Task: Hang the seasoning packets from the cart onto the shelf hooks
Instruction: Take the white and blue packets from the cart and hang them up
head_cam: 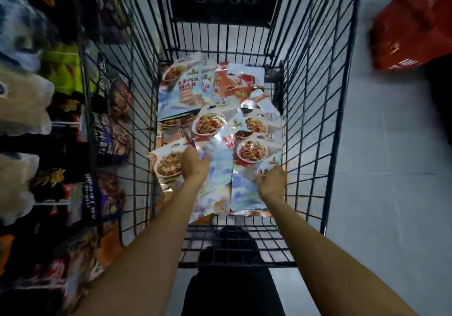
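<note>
1. The glossy, flat seasoning packets, printed with bowls of food on pale blue and orange, lie in a loose overlapping heap on the floor of the black wire shopping cart, spread from its far end wall back to roughly its middle; the near part of the cart floor is bare grid.
2. Both hands are down inside the cart at the near edge of the heap. The left hand rests on a packet showing a brown dish, which lies against the cart's left wall, its long axis running roughly from near end to far end.
3. The right hand is close to the cart's right wall, on a pale blue packet at the near edge of the heap.
4. Grip, left: fingers curled over the right edge of the brown-dish packet, apparently pinching it (the underside is hidden, so I cannot tell whether it is truly clamped).
5. Grip, right: loosely clenched, fingertips pressed onto or nipping the top of the pale blue packet; whether it is lifted I cannot tell.
6. The blurred shelf of hanging goods stands just beside the cart's left wall, so the left hand is the nearer one; the lift would probably go up and leftward over that wall.
</note>
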`<state>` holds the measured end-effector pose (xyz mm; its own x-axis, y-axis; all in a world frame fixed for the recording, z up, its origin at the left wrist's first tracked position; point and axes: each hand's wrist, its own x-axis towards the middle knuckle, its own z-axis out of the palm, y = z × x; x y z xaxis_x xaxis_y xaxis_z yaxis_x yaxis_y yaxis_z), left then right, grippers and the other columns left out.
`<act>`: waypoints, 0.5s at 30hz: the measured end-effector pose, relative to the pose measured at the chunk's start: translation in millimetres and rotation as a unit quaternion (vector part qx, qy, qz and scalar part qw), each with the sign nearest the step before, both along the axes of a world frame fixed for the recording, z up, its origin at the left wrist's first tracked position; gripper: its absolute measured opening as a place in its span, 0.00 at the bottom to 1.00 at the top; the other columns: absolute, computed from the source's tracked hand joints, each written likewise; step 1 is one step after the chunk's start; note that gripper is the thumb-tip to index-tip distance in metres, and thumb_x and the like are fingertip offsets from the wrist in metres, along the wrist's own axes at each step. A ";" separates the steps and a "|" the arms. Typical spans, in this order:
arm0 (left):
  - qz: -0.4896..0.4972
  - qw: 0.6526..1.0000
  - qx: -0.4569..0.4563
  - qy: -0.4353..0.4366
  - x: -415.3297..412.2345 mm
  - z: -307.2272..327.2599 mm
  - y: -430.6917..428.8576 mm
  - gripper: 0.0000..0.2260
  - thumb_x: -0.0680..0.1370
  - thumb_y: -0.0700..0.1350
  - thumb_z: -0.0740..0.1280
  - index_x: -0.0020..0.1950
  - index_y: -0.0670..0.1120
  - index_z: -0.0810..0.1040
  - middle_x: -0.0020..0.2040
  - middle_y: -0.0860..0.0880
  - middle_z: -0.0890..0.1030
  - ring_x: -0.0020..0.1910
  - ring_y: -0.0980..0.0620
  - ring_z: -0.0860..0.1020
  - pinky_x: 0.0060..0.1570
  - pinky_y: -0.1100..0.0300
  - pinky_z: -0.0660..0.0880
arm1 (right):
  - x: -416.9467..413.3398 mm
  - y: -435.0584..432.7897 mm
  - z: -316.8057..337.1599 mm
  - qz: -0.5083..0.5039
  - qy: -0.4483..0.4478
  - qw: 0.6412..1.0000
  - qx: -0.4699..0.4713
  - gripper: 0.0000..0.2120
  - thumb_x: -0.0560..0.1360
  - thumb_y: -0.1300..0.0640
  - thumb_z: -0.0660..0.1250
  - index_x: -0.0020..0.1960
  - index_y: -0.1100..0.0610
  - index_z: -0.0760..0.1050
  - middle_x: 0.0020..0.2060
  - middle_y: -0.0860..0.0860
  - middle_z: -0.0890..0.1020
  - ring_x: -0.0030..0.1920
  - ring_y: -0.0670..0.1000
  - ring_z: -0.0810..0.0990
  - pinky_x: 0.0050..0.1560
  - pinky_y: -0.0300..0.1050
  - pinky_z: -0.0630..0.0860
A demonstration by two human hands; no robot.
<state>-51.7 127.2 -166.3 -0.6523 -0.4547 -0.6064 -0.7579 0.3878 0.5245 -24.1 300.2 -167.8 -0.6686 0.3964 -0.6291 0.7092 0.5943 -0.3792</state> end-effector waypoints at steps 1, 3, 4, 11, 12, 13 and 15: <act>-0.001 1.000 0.002 0.001 -0.2 -2.3 -0.7 0.13 0.76 0.40 0.69 0.52 0.30 0.75 0.52 0.31 0.78 0.53 0.36 0.77 0.48 0.45 0.73 | -0.1 -0.7 -1.5 0.002 -0.005 1.000 0.010 0.23 0.74 0.62 0.70 0.65 0.68 0.68 0.62 0.63 0.75 0.62 0.62 0.74 0.61 0.54 0.74; 0.003 1.000 0.000 0.002 0.0 -4.0 -8.3 0.09 0.74 0.36 0.70 0.47 0.29 0.77 0.49 0.32 0.80 0.51 0.36 0.79 0.43 0.48 0.73 | -1.1 -2.6 -3.5 0.009 -0.013 0.999 0.027 0.27 0.73 0.60 0.72 0.67 0.67 0.66 0.64 0.62 0.74 0.63 0.61 0.73 0.61 0.53 0.73; 0.003 1.000 -0.008 -0.001 0.6 -2.8 -15.7 0.07 0.74 0.35 0.70 0.46 0.30 0.78 0.48 0.33 0.81 0.49 0.38 0.80 0.40 0.52 0.72 | -1.5 -4.0 -4.4 0.020 -0.017 0.999 0.032 0.29 0.73 0.58 0.72 0.68 0.66 0.65 0.64 0.62 0.73 0.64 0.60 0.73 0.63 0.52 0.72; 0.043 0.998 -0.025 -0.030 13.6 3.4 -90.4 0.07 0.74 0.36 0.69 0.36 0.40 0.76 0.42 0.39 0.80 0.42 0.45 0.77 0.40 0.57 0.72 | 1.1 -33.2 -8.7 0.049 0.012 0.998 0.032 0.35 0.71 0.52 0.75 0.69 0.62 0.61 0.68 0.61 0.64 0.68 0.62 0.62 0.66 0.51 0.61; 0.056 0.998 -0.017 -0.023 13.6 3.2 -93.0 0.10 0.74 0.38 0.69 0.33 0.42 0.74 0.40 0.40 0.79 0.41 0.46 0.76 0.40 0.58 0.72 | 1.3 -34.2 -9.6 0.046 0.020 0.998 0.031 0.36 0.70 0.51 0.76 0.69 0.62 0.61 0.68 0.60 0.64 0.68 0.61 0.62 0.66 0.51 0.62; 0.071 0.997 -0.003 -0.016 13.5 3.2 -92.4 0.12 0.74 0.41 0.70 0.32 0.44 0.73 0.39 0.42 0.79 0.40 0.47 0.77 0.39 0.59 0.72 | 2.0 -32.8 -10.3 0.040 0.022 0.998 0.032 0.39 0.68 0.50 0.76 0.70 0.61 0.61 0.69 0.59 0.64 0.69 0.61 0.62 0.66 0.52 0.62; 0.104 0.994 0.029 0.001 12.5 3.3 -85.1 0.11 0.73 0.47 0.73 0.35 0.44 0.76 0.40 0.43 0.81 0.37 0.48 0.78 0.32 0.63 0.74 | 5.2 -25.2 -12.0 0.032 0.010 0.998 0.043 0.44 0.66 0.45 0.77 0.72 0.60 0.59 0.70 0.59 0.65 0.71 0.59 0.62 0.69 0.54 0.64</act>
<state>-39.2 42.2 -163.0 -0.5493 -0.5436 -0.6346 -0.8175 0.1924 0.5428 -18.9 275.0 -179.8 -0.7070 0.4043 -0.5802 0.6609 0.6699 -0.3385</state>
